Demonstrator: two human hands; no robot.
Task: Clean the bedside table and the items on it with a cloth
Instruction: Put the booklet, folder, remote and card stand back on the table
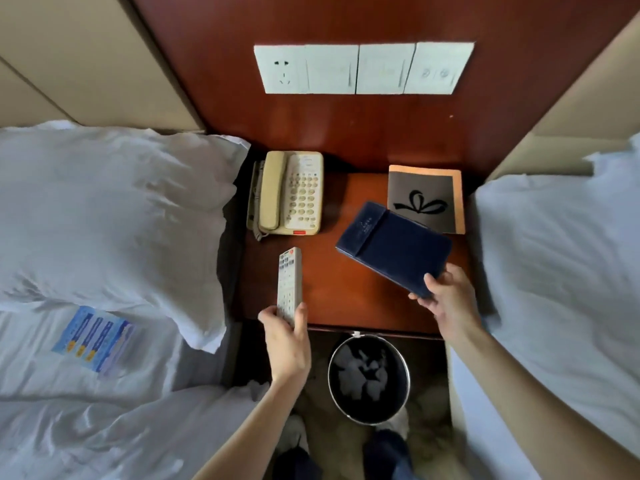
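Observation:
The red-brown bedside table [346, 292] stands between two beds. My left hand [287, 341] grips the near end of a white remote control [289, 282] over the table's front left. My right hand [446, 299] holds a dark blue folder [394, 247] by its near corner, tilted above the table's right half. A beige telephone [289, 192] sits at the back left. A grey and orange booklet with a black bow [427, 199] lies at the back right, partly under the folder. No cloth is in view.
White pillows lie on the left bed [114, 209] and the right bed [561, 244]. A blue card [95, 341] rests on the left bed. A black waste bin [369, 375] stands on the floor below the table. Wall sockets [360, 69] sit on the wood panel behind.

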